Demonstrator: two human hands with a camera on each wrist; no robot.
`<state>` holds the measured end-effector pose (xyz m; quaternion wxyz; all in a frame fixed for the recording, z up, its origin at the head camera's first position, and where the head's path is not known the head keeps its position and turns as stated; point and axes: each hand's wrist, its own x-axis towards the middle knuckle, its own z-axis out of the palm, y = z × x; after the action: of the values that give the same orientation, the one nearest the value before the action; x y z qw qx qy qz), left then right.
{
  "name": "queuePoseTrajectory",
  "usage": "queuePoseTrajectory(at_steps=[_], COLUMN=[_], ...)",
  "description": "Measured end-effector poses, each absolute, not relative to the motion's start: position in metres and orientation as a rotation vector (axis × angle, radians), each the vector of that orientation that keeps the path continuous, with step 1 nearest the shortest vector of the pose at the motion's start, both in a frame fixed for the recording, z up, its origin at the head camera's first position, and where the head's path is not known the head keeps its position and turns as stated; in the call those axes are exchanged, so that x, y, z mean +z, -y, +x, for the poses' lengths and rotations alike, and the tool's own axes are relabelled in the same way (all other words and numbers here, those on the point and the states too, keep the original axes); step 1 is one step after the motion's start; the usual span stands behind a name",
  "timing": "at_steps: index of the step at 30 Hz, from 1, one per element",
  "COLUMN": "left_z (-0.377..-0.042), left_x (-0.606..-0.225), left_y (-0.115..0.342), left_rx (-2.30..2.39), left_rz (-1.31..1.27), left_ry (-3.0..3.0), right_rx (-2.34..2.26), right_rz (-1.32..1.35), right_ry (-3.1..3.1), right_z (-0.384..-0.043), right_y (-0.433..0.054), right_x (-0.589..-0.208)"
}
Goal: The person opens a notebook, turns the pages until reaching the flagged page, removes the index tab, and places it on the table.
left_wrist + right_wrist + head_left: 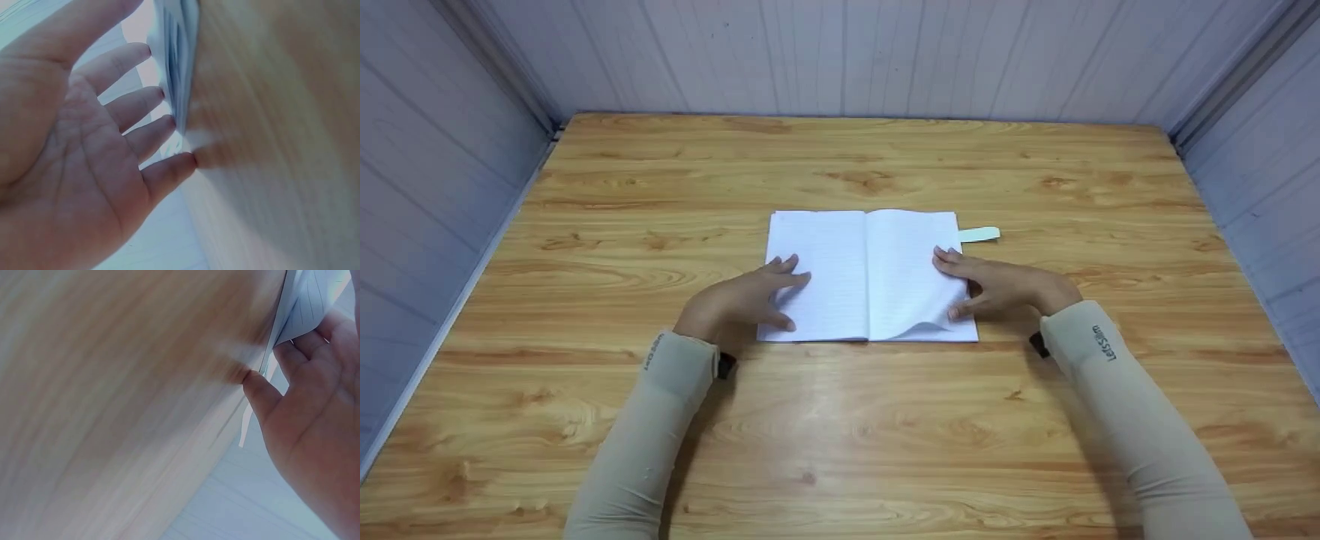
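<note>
An open notebook (840, 277) with lined white pages lies flat on the table. My left hand (750, 296) touches the outer part of its left page, fingers spread; in the left wrist view the fingertips (163, 93) reach the stacked page edges (179, 62). At the right page's outer edge is my right hand (997, 285), its fingers and thumb apart. The lower corner of that page (924, 327) curls upward beside the thumb. In the right wrist view, a lifted lined page (306, 315) bends against the fingers of the right hand (315, 399).
A pale green strip (979, 234) sticks out from the notebook's right side. The wood-grain table (840, 427) reaches back to a panelled white wall (840, 60), with more panels at left and right. Both forearms wear beige sleeves (641, 439).
</note>
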<state>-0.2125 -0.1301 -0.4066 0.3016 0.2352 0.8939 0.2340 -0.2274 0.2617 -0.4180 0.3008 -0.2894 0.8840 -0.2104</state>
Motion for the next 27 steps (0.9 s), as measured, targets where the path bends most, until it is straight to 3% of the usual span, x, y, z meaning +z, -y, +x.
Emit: queuePoseTrajectory(at_steps=[14,27], left_z=[-0.217,-0.201], left_x=[-0.399,-0.396], left_y=[0.103,0.049], left_rx=[0.596,0.794], left_rz=[0.790,0.912], left_ry=[-2.648,-2.686], right_rx=[-0.553,-0.575], right_rz=[-0.760,-0.787], right_ry=[-2.341,-2.331], right_z=[-0.228,-0.231], right_y=[-0.262,-0.261], right_x=[-0.417,-0.418])
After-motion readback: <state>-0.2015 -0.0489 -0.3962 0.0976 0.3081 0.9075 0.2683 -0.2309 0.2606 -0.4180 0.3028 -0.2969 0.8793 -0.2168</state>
